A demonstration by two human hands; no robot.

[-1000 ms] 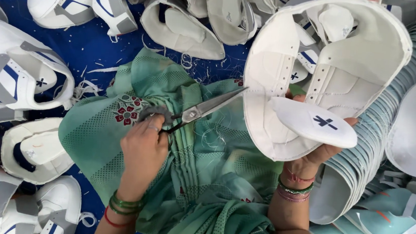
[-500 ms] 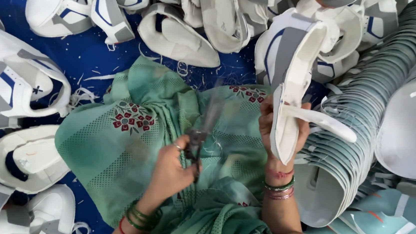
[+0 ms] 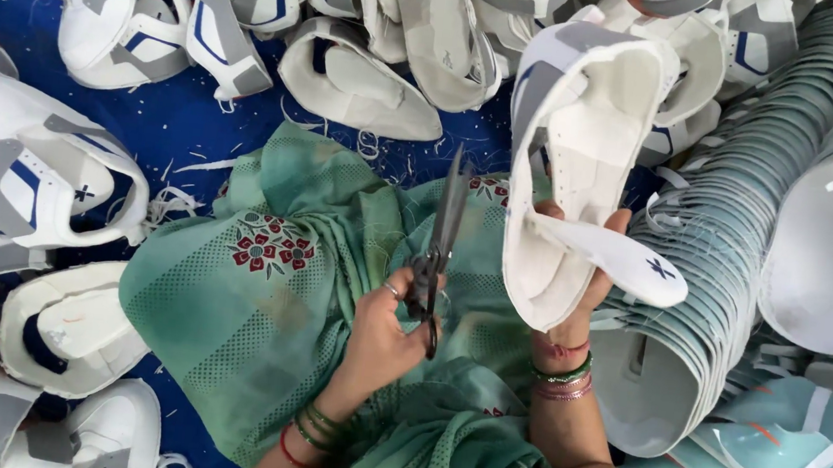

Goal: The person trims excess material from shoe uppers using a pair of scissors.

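**Trimming a shoe upper: scissors raised, piece held up**

Nearest the camera, the left hand [image 3: 382, 336] is wrapped around the handles of a pair of dark scissors [image 3: 439, 246], fingers through the loops and curled tight; the blades look nearly together and point up and away over the green patterned cloth [image 3: 258, 321] on the lap. Just to the right, the right hand [image 3: 577, 288] pinches a white and grey shoe upper [image 3: 578, 168] from below, thumb and fingers pressed on its lower edge, so the piece stands upright with its white tongue [image 3: 610, 256] sticking out sideways. The scissors and the upper are near but not touching.

To do this well, it seems wise to keep the upper steady and turned so the edge with any loose thread faces the blades, and to cut with the tips only, close to the seam, so the stitched panels are not nicked.

Farther out, more uppers [image 3: 104, 16] lie on the blue floor covering [image 3: 184, 133], and a long nested stack of pale pieces [image 3: 737, 242] curves along the right
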